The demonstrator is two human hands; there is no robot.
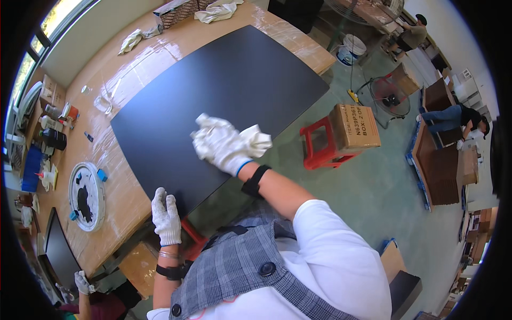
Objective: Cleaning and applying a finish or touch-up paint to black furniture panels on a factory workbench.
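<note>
A large black panel (224, 80) with a smooth, slightly sheened face lies flat on the worktable. My right hand (216, 144), in a white knit glove with a blue cuff edge, is closed on a crumpled white cloth (256, 140) over the panel's near half. Part of the cloth sticks out on the right, beside the wrist. At the panel's near left corner is my left hand (166, 216), gloved as well. Its fingers are stretched out and apart against the panel's edge; the thumb is hard to make out.
The film-covered table (128, 80) carries a round, dark-stained lid (88, 197) and several bottles (52, 140) at left. To the right, a carton (356, 127) sits on a red stool (320, 144). A floor fan (392, 98) stands beyond. Other people work at lower left and far right.
</note>
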